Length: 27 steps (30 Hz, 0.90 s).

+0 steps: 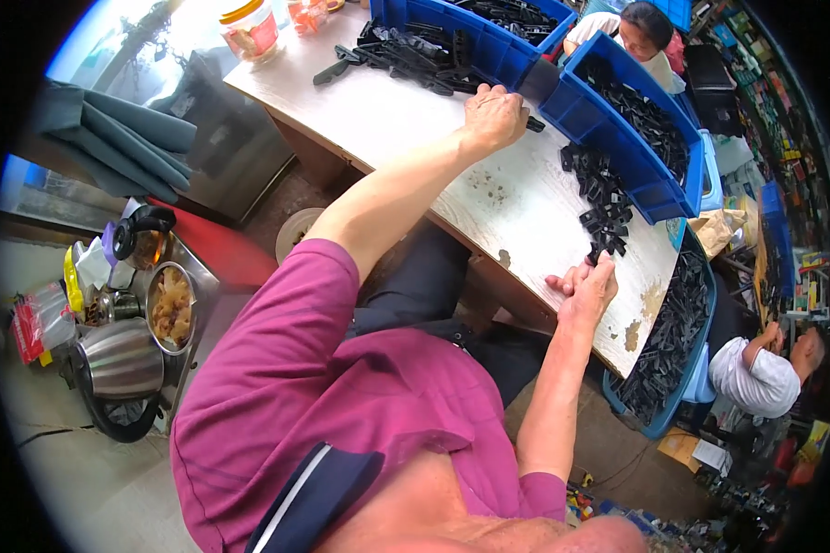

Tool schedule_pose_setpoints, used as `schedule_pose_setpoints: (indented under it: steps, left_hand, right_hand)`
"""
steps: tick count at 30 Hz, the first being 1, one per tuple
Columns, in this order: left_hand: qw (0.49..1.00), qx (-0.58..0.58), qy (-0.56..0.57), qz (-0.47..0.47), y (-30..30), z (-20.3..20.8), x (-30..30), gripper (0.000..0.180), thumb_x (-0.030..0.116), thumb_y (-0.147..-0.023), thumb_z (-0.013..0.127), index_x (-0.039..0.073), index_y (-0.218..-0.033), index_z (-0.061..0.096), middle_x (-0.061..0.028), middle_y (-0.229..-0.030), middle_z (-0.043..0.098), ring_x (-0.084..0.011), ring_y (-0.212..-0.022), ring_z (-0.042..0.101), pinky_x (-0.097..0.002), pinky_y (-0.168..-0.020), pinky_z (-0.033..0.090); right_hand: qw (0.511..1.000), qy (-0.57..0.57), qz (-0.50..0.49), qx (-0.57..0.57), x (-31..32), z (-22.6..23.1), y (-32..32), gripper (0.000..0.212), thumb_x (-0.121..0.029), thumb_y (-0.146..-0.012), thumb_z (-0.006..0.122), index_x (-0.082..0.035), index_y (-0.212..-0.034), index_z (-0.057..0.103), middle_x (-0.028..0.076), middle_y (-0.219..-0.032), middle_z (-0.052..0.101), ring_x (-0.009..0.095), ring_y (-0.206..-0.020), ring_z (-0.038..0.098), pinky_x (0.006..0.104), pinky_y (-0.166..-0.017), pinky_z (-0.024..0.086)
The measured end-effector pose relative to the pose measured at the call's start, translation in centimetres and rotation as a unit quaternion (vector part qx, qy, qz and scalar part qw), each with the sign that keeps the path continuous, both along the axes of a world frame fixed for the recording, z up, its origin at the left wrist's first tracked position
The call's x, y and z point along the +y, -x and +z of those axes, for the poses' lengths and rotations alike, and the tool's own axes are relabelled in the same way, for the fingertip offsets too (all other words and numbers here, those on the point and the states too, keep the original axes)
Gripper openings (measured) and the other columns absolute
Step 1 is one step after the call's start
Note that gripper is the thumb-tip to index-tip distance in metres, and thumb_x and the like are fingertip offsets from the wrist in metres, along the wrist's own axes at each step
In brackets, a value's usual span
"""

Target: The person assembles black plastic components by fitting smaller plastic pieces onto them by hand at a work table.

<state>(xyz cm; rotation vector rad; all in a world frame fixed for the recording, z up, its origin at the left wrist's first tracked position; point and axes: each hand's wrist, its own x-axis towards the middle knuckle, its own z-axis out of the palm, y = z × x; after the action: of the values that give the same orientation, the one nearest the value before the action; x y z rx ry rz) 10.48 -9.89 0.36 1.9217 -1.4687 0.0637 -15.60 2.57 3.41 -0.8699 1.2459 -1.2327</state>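
Table (378, 120) with a worn white top spans the upper middle of a cluttered workroom, blue plastic bins (609, 152) at its far edge; at upper centre the left hand (496, 118) is curled beside a black plastic piece (534, 123), at right of centre the half-bent right hand (586, 284) meets small black clip-like parts (605, 194); whether either pinches any, I cannot tell

This looks like a small, busy workshop. Lots of little black pieces (605, 221) lie in heaps on a worn white table (539, 217). More of them fill big blue boxes (592, 136) and a large tub (659, 421) beside it. A person in a pale shirt (754, 376) is across the room, near messy piles of stuff. A shiny kettle (124, 359) stands off to the left.
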Motion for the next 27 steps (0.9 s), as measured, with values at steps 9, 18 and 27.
schedule_pose_setpoints:
  steps: [9, 18, 27]
  left_hand:
    - [0.983, 0.009, 0.028, -0.179, 1.4, -0.1, 5.5, 0.020, 0.020, -0.086, 0.064, 0.004, -0.096, 0.060, -0.0171, -0.092, 0.068, -0.0369, -0.090, 0.063, -0.0453, -0.079, 0.048]
    - [0.822, 0.479, -0.038, -0.306, 10.2, 0.3, 11.7, 0.027, 0.026, -0.097, 0.057, 0.000, -0.094, 0.057, -0.0022, -0.072, 0.056, -0.0089, -0.059, 0.050, -0.0254, -0.053, 0.041]
    - [0.779, 0.549, -0.056, -0.298, 12.9, -0.1, 11.9, 0.025, 0.025, -0.098, 0.057, 0.001, -0.091, 0.059, 0.0018, -0.068, 0.052, -0.0045, -0.058, 0.045, -0.0214, -0.051, 0.038]
  right_hand:
    - [1.000, -0.006, -0.021, 0.006, 0.1, 0.2, -0.2, 0.034, -0.038, -0.097, 0.050, -0.009, -0.079, 0.047, -0.004, -0.049, 0.032, 0.008, -0.041, 0.034, 0.0329, -0.041, 0.048]
    - [0.998, 0.049, -0.027, -0.026, 0.3, -0.2, 0.0, 0.033, -0.035, -0.097, 0.049, -0.010, -0.075, 0.047, -0.004, -0.050, 0.031, 0.010, -0.044, 0.035, 0.0342, -0.039, 0.050]
    - [0.996, 0.082, -0.046, -0.003, 0.2, -1.2, 0.3, 0.034, -0.035, -0.097, 0.055, -0.009, -0.075, 0.048, -0.004, -0.051, 0.034, 0.010, -0.042, 0.033, 0.0274, -0.038, 0.031]
